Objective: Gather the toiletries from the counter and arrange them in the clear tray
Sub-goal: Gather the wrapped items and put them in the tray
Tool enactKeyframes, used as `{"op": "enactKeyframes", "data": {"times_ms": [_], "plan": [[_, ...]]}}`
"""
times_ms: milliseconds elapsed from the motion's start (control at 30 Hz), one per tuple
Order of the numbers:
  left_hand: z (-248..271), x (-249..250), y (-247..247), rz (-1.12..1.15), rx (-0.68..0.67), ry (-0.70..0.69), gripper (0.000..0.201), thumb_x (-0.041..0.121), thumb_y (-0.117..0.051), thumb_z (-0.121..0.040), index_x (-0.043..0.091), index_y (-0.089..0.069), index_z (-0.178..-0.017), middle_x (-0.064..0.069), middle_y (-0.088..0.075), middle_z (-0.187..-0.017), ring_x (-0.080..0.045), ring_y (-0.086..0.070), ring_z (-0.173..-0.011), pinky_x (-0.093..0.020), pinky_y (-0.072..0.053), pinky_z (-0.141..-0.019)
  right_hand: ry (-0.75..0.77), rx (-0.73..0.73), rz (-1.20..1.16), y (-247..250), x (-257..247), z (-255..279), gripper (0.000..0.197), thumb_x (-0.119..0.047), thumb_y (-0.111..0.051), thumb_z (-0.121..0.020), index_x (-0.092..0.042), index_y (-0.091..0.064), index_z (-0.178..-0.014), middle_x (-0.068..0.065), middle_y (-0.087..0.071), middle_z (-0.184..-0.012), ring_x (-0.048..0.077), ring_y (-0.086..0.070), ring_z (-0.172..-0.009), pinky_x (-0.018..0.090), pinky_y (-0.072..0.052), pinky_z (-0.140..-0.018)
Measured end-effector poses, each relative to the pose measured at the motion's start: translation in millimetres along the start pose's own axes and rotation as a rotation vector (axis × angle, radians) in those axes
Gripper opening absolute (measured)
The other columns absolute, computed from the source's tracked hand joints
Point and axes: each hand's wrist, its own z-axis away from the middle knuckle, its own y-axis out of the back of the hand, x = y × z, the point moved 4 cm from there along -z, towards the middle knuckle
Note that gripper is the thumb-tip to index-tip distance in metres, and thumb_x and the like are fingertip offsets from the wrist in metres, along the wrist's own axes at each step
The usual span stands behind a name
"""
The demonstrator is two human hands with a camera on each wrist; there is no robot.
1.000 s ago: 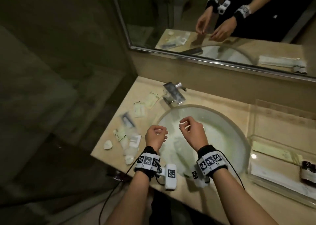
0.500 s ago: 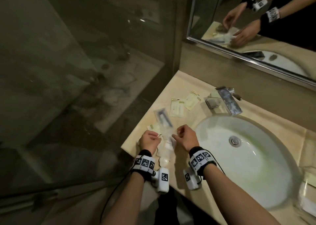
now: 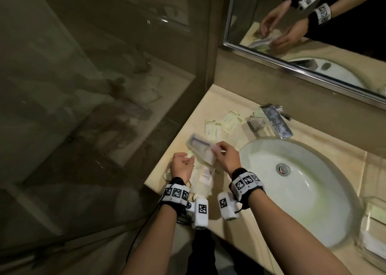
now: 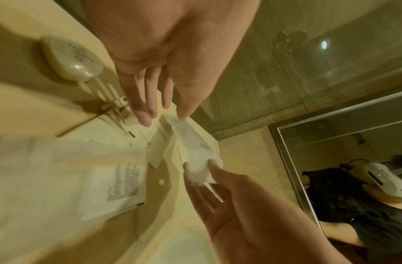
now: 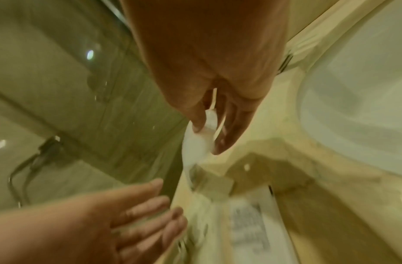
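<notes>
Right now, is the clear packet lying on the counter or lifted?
Lifted: the right hand pinches one end of the clear packet, which slants above the counter.

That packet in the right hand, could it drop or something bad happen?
It might. The right hand pinches only one end of the clear packet, so the slippery plastic could slide out. The sink lies between here and the clear tray, so a dropped packet could land in the basin. The left hand hovers over more packets near the counter edge, and a careless sweep could knock them off.
</notes>
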Motion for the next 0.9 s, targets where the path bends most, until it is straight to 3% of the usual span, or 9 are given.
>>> {"op": "enactKeyframes", "data": {"times_ms": [100,267,367,433,533,633,767,900], "plan": [[4.0,17.5,-9.5,0.083,-0.035,0.008,0.043,0.026,-0.071,-0.084,0.012,-0.047,-0.117,-0.013,-0.061,-0.112,-0.028,-0.065,-0.095,-0.042,-0.056,-0.089,0.024,-0.056,-0.115,26.5,-9.7,3.8,0.010,-0.023,-0.057,-0.095,-0.021,-0.059,-0.085,0.003,-0.064,-0.095,0.023,-0.060,-0.087,0.036,-0.053,-0.076],[19.4,35.9,-32.5,0.232,-0.261,0.122,0.075,0.039,-0.078,-0.075,0.017,-0.040,-0.137,-0.012,-0.061,-0.122,-0.027,-0.068,-0.098,-0.042,-0.058,-0.085,0.080,-0.266,-0.281,67.2,-19.2,23.7,0.005,-0.016,-0.054,-0.098,-0.015,-0.059,-0.098,0.000,-0.060,-0.096,0.011,-0.059,-0.085,0.022,-0.052,-0.064],[37.1,41.9,-33.6,0.341,-0.393,0.139,0.045,0.025,-0.074,-0.081,0.010,-0.060,-0.121,-0.012,-0.071,-0.110,-0.026,-0.072,-0.091,-0.036,-0.058,-0.079,0.046,-0.280,-0.342,77.7,-10.4,27.6,0.009,-0.018,-0.056,-0.098,-0.012,-0.061,-0.102,-0.002,-0.060,-0.091,0.010,-0.059,-0.085,0.024,-0.053,-0.065],[38.5,42.0,-23.8,0.403,-0.362,0.120,0.031,0.017,-0.070,-0.084,0.008,-0.065,-0.114,-0.012,-0.072,-0.108,-0.024,-0.073,-0.089,-0.033,-0.059,-0.076,-0.022,-0.245,-0.384,75.0,0.8,28.1,0.022,-0.024,-0.059,-0.096,-0.005,-0.060,-0.108,0.006,-0.064,-0.098,0.018,-0.064,-0.091,0.030,-0.057,-0.069],[30.4,34.7,-1.2,0.509,-0.194,0.132,0.030,0.012,-0.073,-0.081,0.004,-0.067,-0.110,-0.015,-0.071,-0.110,-0.025,-0.073,-0.089,-0.026,-0.059,-0.063,-0.124,-0.202,-0.276,54.1,21.9,35.5,0.038,-0.032,-0.067,-0.089,-0.004,-0.059,-0.113,0.009,-0.065,-0.105,0.014,-0.069,-0.082,0.028,-0.059,-0.069],[29.5,25.0,19.3,0.576,-0.095,0.134,0.034,0.010,-0.075,-0.078,0.003,-0.067,-0.111,-0.018,-0.071,-0.110,-0.028,-0.072,-0.089,-0.027,-0.058,-0.060,-0.058,-0.226,0.064,21.5,41.8,38.9,0.048,-0.034,-0.080,-0.077,-0.011,-0.059,-0.113,0.001,-0.064,-0.106,0.016,-0.061,-0.091,0.028,-0.051,-0.082],[31.7,13.2,42.9,0.631,-0.036,0.124,0.038,0.010,-0.074,-0.080,0.000,-0.064,-0.116,-0.017,-0.070,-0.111,-0.026,-0.072,-0.087,-0.025,-0.058,-0.058,0.043,-0.251,0.295,-14.3,42.2,41.3,0.080,-0.035,-0.091,-0.058,-0.014,-0.051,-0.124,0.004,-0.052,-0.124,0.022,-0.054,-0.109,0.037,-0.047,-0.099],[28.6,-1.0,59.6,0.630,0.019,0.140,0.041,0.011,-0.075,-0.079,-0.001,-0.063,-0.117,-0.018,-0.069,-0.114,-0.027,-0.071,-0.091,-0.024,-0.058,-0.061,0.035,-0.248,0.462,-30.1,42.0,37.0,0.079,-0.033,-0.092,-0.058,-0.016,-0.050,-0.123,0.004,-0.046,-0.127,0.024,-0.053,-0.112,0.038,-0.045,-0.102]]}}
